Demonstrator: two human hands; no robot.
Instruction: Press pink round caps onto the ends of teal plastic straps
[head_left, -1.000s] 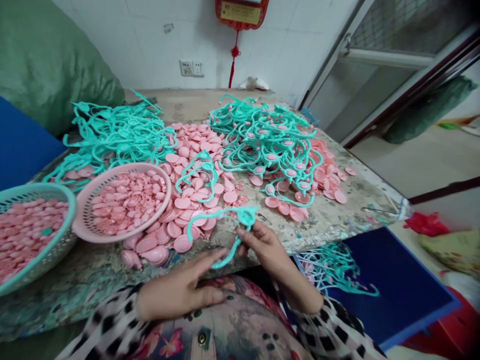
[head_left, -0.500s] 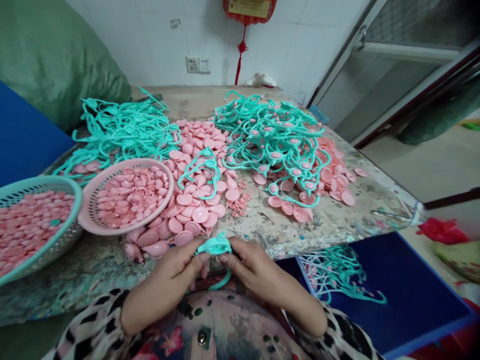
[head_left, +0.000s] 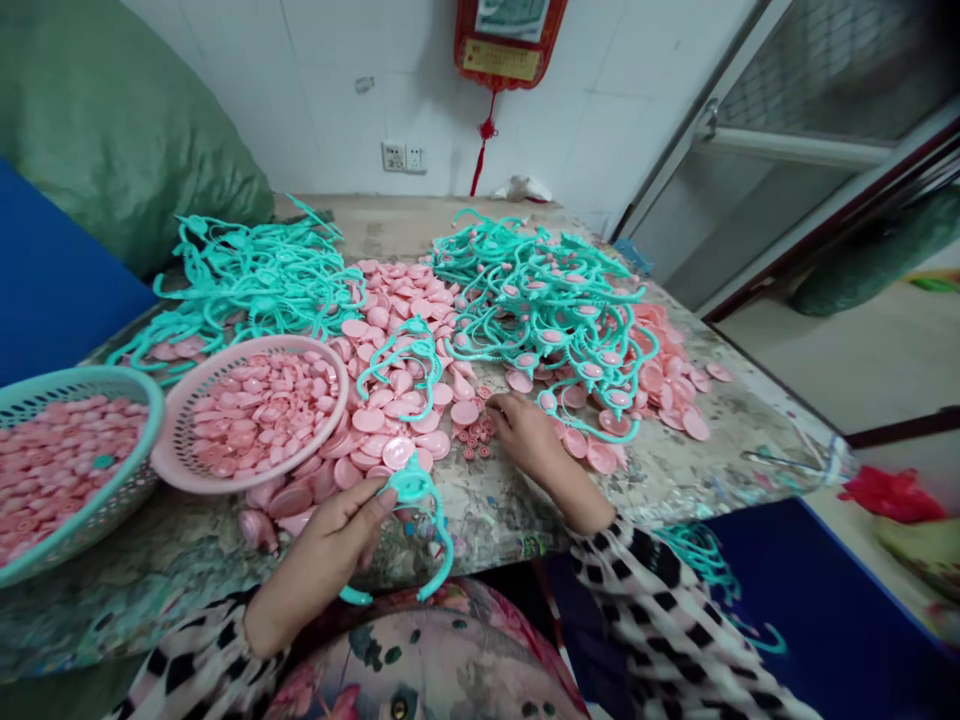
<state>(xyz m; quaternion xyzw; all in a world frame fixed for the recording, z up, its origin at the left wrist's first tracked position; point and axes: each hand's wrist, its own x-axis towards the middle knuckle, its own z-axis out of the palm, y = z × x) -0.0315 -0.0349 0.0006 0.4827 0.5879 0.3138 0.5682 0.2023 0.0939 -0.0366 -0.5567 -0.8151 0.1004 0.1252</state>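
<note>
My left hand (head_left: 335, 540) is closed on a curved teal plastic piece (head_left: 417, 505) at the near edge of the table (head_left: 675, 470). My right hand (head_left: 525, 430) reaches out over the tabletop, fingertips down on a small cluster of tiny pink parts (head_left: 478, 438); its fingers are curled and I cannot make out whether they pinch one. Pink round caps (head_left: 397, 400) lie heaped in the middle, with one loose teal piece (head_left: 401, 355) on top of them.
A pink basket (head_left: 180, 460) and a teal basket (head_left: 142, 470), both holding pink parts, stand at the left. Tangled teal pieces lie in piles at back left (head_left: 255, 275) and back right (head_left: 540, 290). A blue bin (head_left: 825, 580) with more teal pieces sits below the table's right side.
Both hands were on the teal piece at the table edge. The right hand has let go and reached forward to the tiny pink parts; the left hand keeps holding the piece.
</note>
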